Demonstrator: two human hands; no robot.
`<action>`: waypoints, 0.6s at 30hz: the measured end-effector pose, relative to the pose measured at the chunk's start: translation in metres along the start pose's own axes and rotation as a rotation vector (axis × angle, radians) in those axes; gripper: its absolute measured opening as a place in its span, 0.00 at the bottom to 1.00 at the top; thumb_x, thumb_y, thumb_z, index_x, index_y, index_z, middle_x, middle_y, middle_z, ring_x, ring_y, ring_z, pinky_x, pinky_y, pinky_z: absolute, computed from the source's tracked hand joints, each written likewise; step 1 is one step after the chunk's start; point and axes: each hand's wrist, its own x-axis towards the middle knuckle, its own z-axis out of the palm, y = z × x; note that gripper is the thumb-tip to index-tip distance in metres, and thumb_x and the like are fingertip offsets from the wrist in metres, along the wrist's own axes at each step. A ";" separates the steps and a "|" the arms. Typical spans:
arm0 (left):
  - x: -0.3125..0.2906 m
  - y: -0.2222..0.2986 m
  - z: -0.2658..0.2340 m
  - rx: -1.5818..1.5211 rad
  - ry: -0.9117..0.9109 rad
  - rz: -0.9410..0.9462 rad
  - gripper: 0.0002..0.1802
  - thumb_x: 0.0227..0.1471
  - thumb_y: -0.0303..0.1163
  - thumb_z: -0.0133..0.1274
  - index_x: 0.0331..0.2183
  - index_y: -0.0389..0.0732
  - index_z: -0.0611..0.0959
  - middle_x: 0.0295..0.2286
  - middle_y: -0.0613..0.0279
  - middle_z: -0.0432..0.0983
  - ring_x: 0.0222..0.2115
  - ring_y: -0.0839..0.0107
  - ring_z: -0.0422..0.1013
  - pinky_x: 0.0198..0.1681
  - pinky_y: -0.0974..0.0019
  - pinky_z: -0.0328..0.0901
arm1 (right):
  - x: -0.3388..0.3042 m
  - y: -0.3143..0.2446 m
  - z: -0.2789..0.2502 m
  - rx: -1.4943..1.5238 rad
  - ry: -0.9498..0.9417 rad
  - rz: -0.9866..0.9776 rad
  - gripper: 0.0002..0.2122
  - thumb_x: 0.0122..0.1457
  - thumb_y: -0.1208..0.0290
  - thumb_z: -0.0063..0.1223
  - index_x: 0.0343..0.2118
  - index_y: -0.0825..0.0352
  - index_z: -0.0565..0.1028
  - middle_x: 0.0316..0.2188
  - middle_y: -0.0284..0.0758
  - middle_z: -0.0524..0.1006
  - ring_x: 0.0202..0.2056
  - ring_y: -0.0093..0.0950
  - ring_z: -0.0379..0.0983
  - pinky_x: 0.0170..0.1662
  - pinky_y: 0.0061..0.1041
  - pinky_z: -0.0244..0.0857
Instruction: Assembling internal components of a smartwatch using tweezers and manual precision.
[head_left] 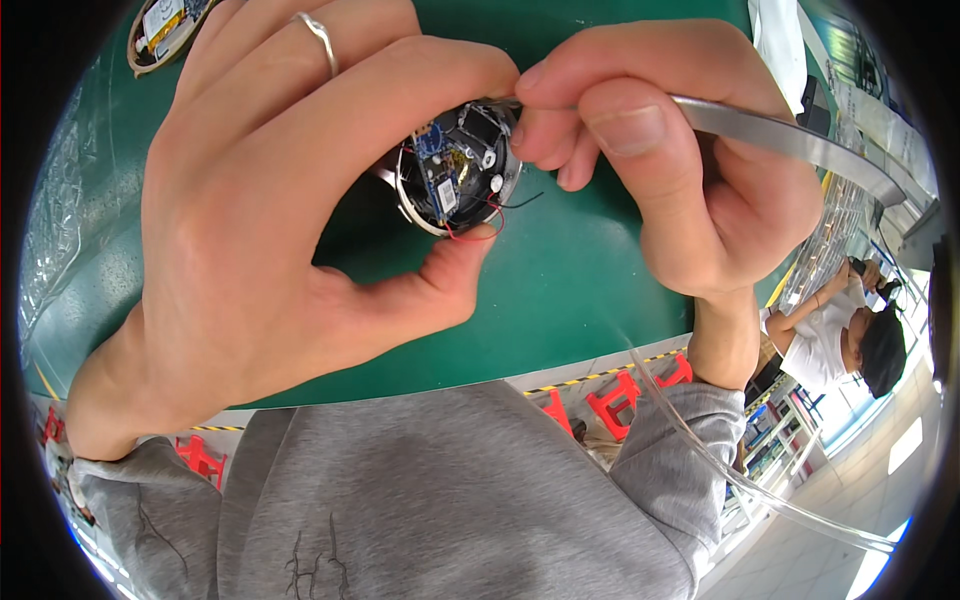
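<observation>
My left hand (255,190), a ring on one finger, is closed around a small round black housing (472,140) with a silvery rim. Its open side faces up and shows a blue circuit board (436,180) with a pale label, plus small screw posts. A thin red wire (468,238) and a black wire (525,202) stick out at the lower right edge. My right hand (690,170) pinches metal tweezers (790,138), their wide end pointing right. The tweezers' tips are at the housing's upper right edge, mostly hidden by my fingers.
On the green tabletop (560,290), another round casing with parts inside (165,30) lies at the far left. Clear plastic bags (60,220) are along the left. A transparent tube (700,450) curves at lower right. Red stools (612,403) and a person in white (825,345) are beyond.
</observation>
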 end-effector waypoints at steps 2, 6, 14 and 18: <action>0.000 0.001 -0.001 0.014 -0.008 -0.003 0.28 0.31 0.30 0.65 0.40 0.31 0.80 0.30 0.55 0.70 0.31 0.59 0.65 0.37 0.61 0.61 | -0.005 0.005 0.003 0.081 0.047 -0.031 0.12 0.67 0.75 0.40 0.38 0.81 0.72 0.24 0.44 0.76 0.21 0.22 0.70 0.23 0.19 0.63; 0.003 0.003 0.003 -0.005 0.039 -0.001 0.26 0.32 0.30 0.65 0.39 0.33 0.81 0.30 0.58 0.72 0.30 0.61 0.65 0.35 0.62 0.61 | -0.013 0.008 -0.002 0.281 0.110 -0.165 0.13 0.67 0.73 0.38 0.38 0.81 0.71 0.25 0.46 0.75 0.18 0.20 0.66 0.21 0.20 0.59; 0.000 0.008 0.004 -0.149 0.011 -0.195 0.25 0.32 0.26 0.69 0.38 0.37 0.81 0.28 0.66 0.71 0.26 0.72 0.62 0.28 0.71 0.58 | -0.009 -0.044 -0.004 0.007 0.084 0.580 0.15 0.56 0.80 0.53 0.47 0.80 0.72 0.12 0.23 0.65 0.16 0.10 0.56 0.21 0.13 0.45; -0.002 0.008 0.003 -0.201 0.031 -0.282 0.26 0.32 0.27 0.71 0.39 0.37 0.81 0.26 0.68 0.68 0.25 0.76 0.60 0.25 0.73 0.57 | -0.009 -0.036 -0.011 -0.145 -0.128 0.359 0.11 0.54 0.82 0.52 0.41 0.79 0.74 0.10 0.21 0.61 0.14 0.10 0.52 0.20 0.17 0.42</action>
